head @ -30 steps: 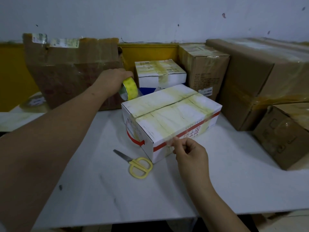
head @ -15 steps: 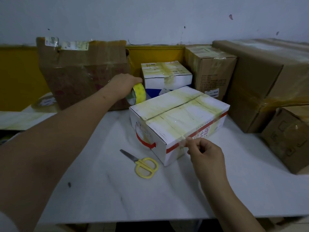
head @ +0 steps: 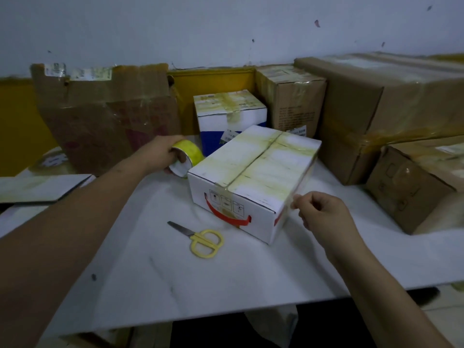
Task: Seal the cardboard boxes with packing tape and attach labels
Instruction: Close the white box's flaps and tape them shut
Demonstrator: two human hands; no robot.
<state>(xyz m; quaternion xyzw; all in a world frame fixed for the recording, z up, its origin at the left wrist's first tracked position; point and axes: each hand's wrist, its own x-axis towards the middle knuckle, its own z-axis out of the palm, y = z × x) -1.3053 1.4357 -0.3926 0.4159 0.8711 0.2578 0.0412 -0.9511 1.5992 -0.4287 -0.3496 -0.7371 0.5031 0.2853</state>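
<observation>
A white box (head: pixel 253 169) with red markings and yellowed tape over its top seam stands on the white table (head: pixel 175 272). My left hand (head: pixel 158 154) grips a yellowish tape roll (head: pixel 187 156) just behind the box's left far corner. My right hand (head: pixel 321 212) pinches the end of a clear tape strip (head: pixel 301 182) that runs along the box's right side. Yellow-handled scissors (head: pixel 200 238) lie on the table in front of the box, touching neither hand.
A smaller white and blue taped box (head: pixel 228 116) stands behind. Brown cartons (head: pixel 376 109) crowd the right side and back. A torn open brown carton (head: pixel 105 116) stands at the back left. A flat white board (head: pixel 37 187) lies at far left.
The box has turned so its short end faces me. My left hand brought the roll down toward the table behind it. My right hand kept pinching the tape end at the box's right side.
</observation>
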